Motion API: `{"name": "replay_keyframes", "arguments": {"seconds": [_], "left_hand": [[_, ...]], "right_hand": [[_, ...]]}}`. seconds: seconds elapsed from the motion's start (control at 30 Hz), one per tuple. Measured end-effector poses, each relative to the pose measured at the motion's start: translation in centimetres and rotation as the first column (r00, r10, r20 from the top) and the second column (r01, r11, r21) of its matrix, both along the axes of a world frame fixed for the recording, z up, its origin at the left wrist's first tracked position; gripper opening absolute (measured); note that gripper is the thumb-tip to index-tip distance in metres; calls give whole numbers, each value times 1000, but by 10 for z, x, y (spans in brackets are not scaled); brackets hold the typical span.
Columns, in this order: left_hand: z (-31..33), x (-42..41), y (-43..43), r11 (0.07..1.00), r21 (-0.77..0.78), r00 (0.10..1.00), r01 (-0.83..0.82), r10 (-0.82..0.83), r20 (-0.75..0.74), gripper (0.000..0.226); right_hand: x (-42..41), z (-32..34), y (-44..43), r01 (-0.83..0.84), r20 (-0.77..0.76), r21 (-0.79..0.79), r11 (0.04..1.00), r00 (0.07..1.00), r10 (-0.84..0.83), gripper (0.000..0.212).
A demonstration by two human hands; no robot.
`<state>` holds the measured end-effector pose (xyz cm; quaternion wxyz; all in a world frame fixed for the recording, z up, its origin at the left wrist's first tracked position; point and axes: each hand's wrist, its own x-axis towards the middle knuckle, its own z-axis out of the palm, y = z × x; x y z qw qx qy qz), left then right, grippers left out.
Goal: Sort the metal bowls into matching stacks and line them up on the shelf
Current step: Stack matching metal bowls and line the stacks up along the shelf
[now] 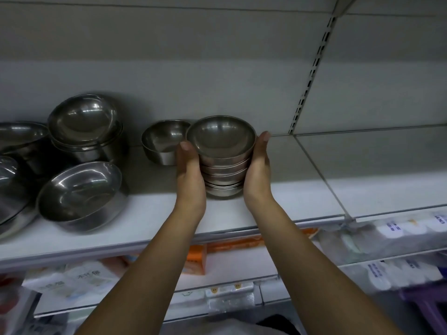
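While the white shelf [278, 209] is offering a wide bare stretch to the right, the risks at this moment are gathering around the metalware crowding its left half. The large bowls [79, 197] at the left are sitting unsorted, one of them tilting on its side near the front edge, and any knock travelling along the shelf is likely to be sending it rolling or clattering toward the packaged goods [72, 281] on the tier below. Behind it, a taller stack of medium bowls [84, 131] is leaning with its top bowl canted, a pile that is probably not taking a bump well.

At the centre, a person is clasping a stack of small bowls [223, 163] between two palms, the left hand [189, 172] pressing flat against one side and the right hand [257, 170] against the other, fingers extended rather than curling under. The stack is standing on the shelf or just above it; which cannot be told. Because smooth steel is being pinched only from the sides, the lower bowls may be slipping free if the pile is lifted.

Just beside the left hand, a single small bowl [164, 141] is sitting close enough that a sideways shift is risking a collision.
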<state>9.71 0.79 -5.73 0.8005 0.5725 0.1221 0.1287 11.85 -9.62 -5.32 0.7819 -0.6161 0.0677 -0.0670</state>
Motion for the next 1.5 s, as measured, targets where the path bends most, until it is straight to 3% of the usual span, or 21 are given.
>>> {"name": "replay_keyframes", "arguments": {"seconds": [0.3,0.57,0.8,0.93,1.3,1.5], "left_hand": [[9,-3,-31,995,90,998,-53,50,30,100],[28,-21,-113,997,75,991,6,-16,133,86],[38,-43,-223,984,99,983,145,-155,102,57],[36,-61,-296,958,90,958,272,-279,71,55],[24,-103,-479,832,-18,831,555,-553,67,81],[20,-110,-541,762,-18,762,647,-646,49,91]], "right_hand": [[-3,3,-22,62,7,41,997,998,-63,87],[-29,21,-102,117,60,97,988,991,-123,78],[-70,30,-215,277,22,111,954,960,-281,85],[-102,30,-290,379,18,100,920,924,-382,71],[-175,31,-465,569,7,54,820,821,-570,50],[-189,29,-531,626,13,8,780,780,-626,61]]}}
